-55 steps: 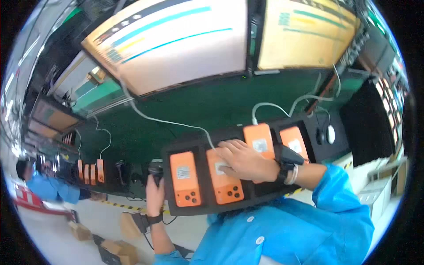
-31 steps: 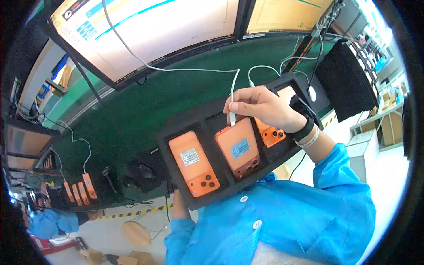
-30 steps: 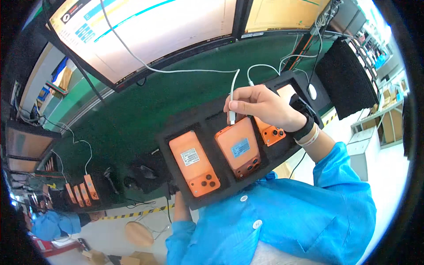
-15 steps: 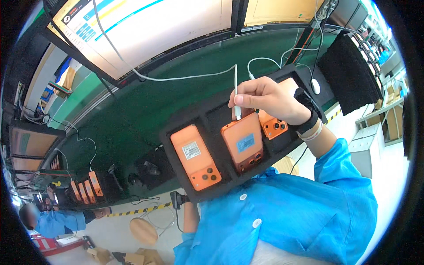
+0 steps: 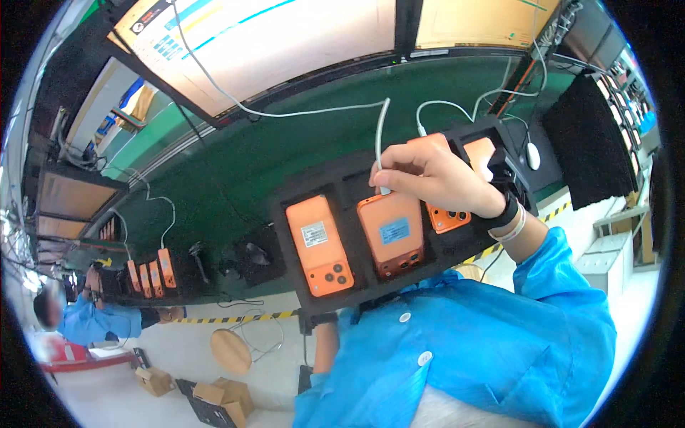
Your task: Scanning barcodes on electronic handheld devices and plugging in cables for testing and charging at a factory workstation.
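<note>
My right hand (image 5: 433, 171) is closed, its thumb and fingers pinching the white plug of a charging cable (image 5: 382, 132). The plug meets the upper end of an orange phone (image 5: 393, 230) with a blue label; whether it is fully seated is hard to see. That phone lies back up in the middle of a black foam tray (image 5: 362, 279). To its left in the tray rests another orange phone (image 5: 320, 246) with a white label. A third orange phone (image 5: 449, 220) sits partly beneath my right hand, with a cable at its far end. Of my left arm only the forearm (image 5: 326, 347) shows; the hand is hidden by the tray.
Monitors (image 5: 307, 50) stand along the back of the green bench (image 5: 285, 153). A white mouse (image 5: 532, 155) lies right of the tray. Farther left are several orange phones (image 5: 157, 274) and a co-worker in blue (image 5: 103, 317). A stool (image 5: 230, 351) and cardboard boxes (image 5: 225, 396) stand on the floor.
My right hand has moved nearer the middle phone, and less of the plug shows between fingers and phone. The whole view has shifted slightly.
</note>
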`<act>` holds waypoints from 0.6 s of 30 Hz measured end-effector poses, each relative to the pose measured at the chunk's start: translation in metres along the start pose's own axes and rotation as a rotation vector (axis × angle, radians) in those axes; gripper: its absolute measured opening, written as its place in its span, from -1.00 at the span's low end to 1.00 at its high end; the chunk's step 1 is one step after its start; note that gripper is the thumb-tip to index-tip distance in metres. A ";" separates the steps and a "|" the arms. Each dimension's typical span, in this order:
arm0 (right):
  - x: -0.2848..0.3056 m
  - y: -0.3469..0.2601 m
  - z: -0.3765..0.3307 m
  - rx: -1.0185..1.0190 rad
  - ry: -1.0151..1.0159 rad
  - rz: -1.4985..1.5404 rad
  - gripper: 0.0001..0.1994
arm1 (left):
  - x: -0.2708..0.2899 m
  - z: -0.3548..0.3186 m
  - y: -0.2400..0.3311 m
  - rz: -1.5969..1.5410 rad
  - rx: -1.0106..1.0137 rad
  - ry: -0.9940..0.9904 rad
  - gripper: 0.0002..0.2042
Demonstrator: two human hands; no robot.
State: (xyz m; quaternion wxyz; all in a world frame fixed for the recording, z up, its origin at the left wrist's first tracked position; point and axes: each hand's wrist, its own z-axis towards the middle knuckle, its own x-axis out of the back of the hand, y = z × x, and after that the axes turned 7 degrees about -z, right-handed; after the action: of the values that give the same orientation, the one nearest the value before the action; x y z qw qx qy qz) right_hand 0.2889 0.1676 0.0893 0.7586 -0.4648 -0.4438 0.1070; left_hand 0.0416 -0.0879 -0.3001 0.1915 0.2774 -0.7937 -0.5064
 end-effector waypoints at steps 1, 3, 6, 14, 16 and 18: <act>-0.001 0.004 0.000 0.018 -0.006 0.009 -0.75 | -0.005 -0.003 -0.001 0.006 -0.004 0.005 -0.67; -0.008 0.013 -0.002 -0.014 0.066 0.066 -0.75 | -0.017 -0.009 -0.004 0.019 -0.010 0.011 -0.67; -0.012 0.011 0.001 -0.051 0.053 0.127 -0.76 | -0.031 -0.016 -0.005 0.051 -0.026 0.028 -0.68; -0.018 0.041 0.005 0.010 -0.039 0.056 -0.64 | -0.073 -0.008 -0.013 0.203 -0.159 0.049 -0.69; -0.017 0.043 0.011 -0.047 -0.063 0.143 -0.57 | -0.075 -0.004 -0.020 0.296 -0.246 0.071 -0.69; -0.014 0.059 0.020 -0.237 -0.044 0.253 -0.46 | -0.082 0.007 -0.034 0.459 -0.411 0.059 -0.70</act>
State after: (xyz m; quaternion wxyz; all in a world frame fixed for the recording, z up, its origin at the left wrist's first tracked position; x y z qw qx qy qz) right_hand 0.2798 0.2043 0.0380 0.6690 -0.6009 -0.4077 0.1585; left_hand 0.1099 -0.0425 -0.3358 0.3759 0.0607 -0.7108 -0.5915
